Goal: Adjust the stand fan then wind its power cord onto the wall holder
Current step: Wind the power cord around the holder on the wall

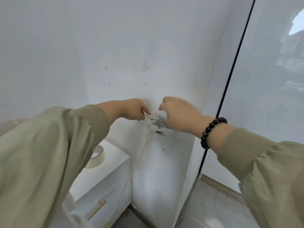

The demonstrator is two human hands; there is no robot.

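Low on the wall (115,46), near its right edge by the glass (271,79), is the holder (158,127). Both my hands are up at it. I think I am on the winding step, because some loops of cord (131,175) already lie round the holder. I cannot see the fan from here.

My left hand (131,111) is just left of the holder. Its fingers are curled, and the tips seem to pinch a small loop of cord. My right hand (179,114) is over the top right of the holder and hides part of it. Its fingers are curled too, but it is blurry, so I cannot tell if it grips anything.

The holder sits flat on the wall and faces out at me. The cord is long and thin. It leaves the bottom left of the holder and runs down and to the left, past the right edge of the white cabinet (111,162) with the tape (98,159) on it, and goes out of view at the bottom.

That long piece is not wound yet. Next I think I need to pull up some slack and lead it round the holder again. I should keep it snug so the loops do not slip off.
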